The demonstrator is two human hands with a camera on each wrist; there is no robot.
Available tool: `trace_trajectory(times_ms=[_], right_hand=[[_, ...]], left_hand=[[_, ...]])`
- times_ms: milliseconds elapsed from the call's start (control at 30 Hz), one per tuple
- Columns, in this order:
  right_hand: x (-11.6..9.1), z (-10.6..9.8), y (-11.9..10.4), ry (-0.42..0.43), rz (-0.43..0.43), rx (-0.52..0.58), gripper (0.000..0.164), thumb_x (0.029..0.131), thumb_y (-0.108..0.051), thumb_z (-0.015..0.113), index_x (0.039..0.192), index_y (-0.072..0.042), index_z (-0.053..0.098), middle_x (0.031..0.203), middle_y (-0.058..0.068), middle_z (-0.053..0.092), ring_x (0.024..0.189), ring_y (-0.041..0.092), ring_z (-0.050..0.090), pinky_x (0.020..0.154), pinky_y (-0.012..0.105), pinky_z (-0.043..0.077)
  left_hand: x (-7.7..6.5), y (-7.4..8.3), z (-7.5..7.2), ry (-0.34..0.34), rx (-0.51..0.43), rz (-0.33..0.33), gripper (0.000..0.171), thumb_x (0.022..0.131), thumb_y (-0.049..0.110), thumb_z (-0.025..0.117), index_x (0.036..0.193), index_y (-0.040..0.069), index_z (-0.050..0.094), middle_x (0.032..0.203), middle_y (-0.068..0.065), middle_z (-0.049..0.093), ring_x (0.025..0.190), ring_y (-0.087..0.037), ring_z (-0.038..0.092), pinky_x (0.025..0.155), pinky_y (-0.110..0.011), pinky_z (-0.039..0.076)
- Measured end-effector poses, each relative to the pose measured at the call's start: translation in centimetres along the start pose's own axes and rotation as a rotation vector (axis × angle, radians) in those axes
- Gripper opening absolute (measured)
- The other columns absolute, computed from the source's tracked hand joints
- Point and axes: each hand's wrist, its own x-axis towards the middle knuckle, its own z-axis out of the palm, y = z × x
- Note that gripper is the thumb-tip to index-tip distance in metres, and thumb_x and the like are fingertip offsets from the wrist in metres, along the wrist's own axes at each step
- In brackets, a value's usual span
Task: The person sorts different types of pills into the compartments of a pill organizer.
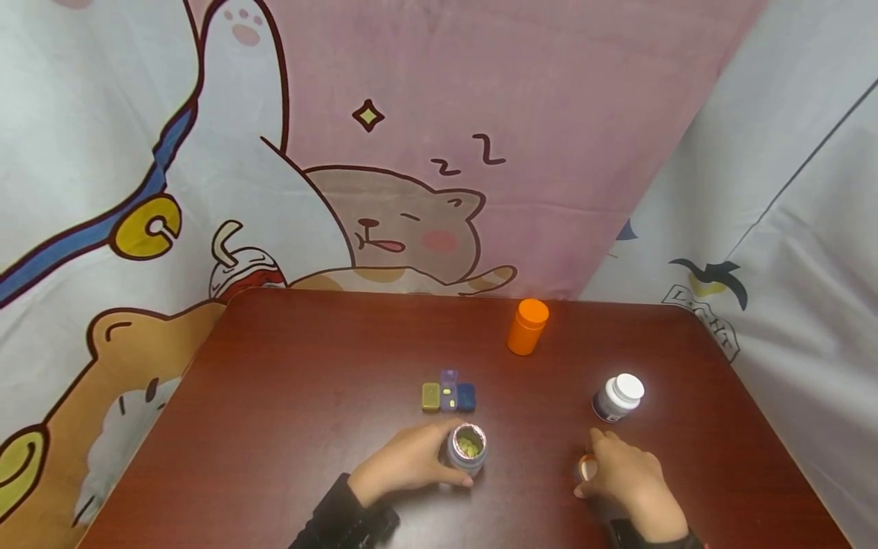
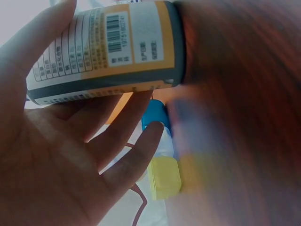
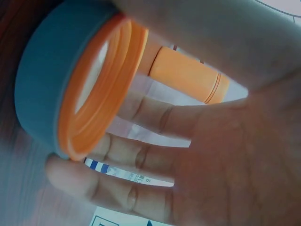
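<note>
My left hand (image 1: 413,461) grips an uncapped supplement bottle (image 1: 467,460), thumb on the near side and fingers round the far side. Yellow-green tablets (image 1: 469,447) show inside its foil-edged mouth. In the left wrist view the bottle's label (image 2: 117,42) carries a barcode. My right hand (image 1: 627,473) holds a screw cap (image 3: 42,75), grey outside and orange inside, low over the table with its hollow side turned toward the palm. Just beyond the bottle lies a small pill box (image 1: 430,396) with yellow, purple and blue compartments. The purple lid (image 1: 449,377) stands raised, with yellow tablets inside.
An orange bottle (image 1: 527,328) with its cap on stands near the table's back edge. A white-capped bottle (image 1: 619,398) stands beyond my right hand. The dark red-brown table (image 1: 309,366) backs onto a cartoon-printed cloth (image 1: 549,91).
</note>
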Motion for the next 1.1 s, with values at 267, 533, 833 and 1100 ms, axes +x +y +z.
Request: trace_trajectory(times_ms=[267, 533, 833, 1100], right_hand=[[0.2, 0.3, -0.7, 0.1, -0.012, -0.008, 0.052, 0.061, -0.036, 0.074, 0.101, -0.009, 0.054, 0.092, 0.008, 0.055, 0.067, 0.025, 0.056, 0.051, 0.045, 0.041], [0.8, 0.7, -3.0, 0.271, -0.046, 0.214, 0.045, 0.078, -0.056, 0.056, 0.108, -0.022, 0.056, 0.088, -0.004, 0.055, 0.068, 0.014, 0.052, 0.056, 0.038, 0.042], [0.5, 0.7, -5.9, 0.424, -0.117, 0.495, 0.041, 0.073, -0.054, 0.063, 0.1, -0.026, 0.05, 0.089, -0.01, 0.059, 0.077, 0.011, 0.055, 0.067, 0.035, 0.043], [0.3, 1.6, -8.3, 0.501, -0.308, 0.737, 0.034, 0.073, -0.031, 0.072, 0.093, -0.023, 0.046, 0.111, -0.018, 0.057, 0.092, 0.007, 0.052, 0.078, 0.037, 0.042]], left_hand=[[0.0, -0.1, 0.2, 0.002, -0.013, 0.002, 0.071, 0.062, 0.049, 0.073, 0.123, 0.024, 0.049, 0.112, 0.012, 0.057, 0.101, -0.008, 0.053, 0.086, -0.036, 0.042], [-0.6, -0.3, 0.7, 0.009, -0.006, -0.024, 0.075, 0.061, 0.053, 0.072, 0.124, 0.022, 0.049, 0.112, 0.014, 0.055, 0.101, -0.008, 0.052, 0.085, -0.036, 0.043], [-0.3, -0.3, 0.5, 0.027, -0.008, -0.01, 0.068, 0.06, 0.054, 0.073, 0.118, 0.028, 0.051, 0.106, 0.017, 0.056, 0.097, -0.006, 0.053, 0.082, -0.032, 0.043], [0.2, -0.3, 0.3, 0.017, -0.021, 0.001, 0.064, 0.06, 0.052, 0.074, 0.116, 0.03, 0.052, 0.105, 0.018, 0.057, 0.095, -0.003, 0.053, 0.081, -0.03, 0.043]])
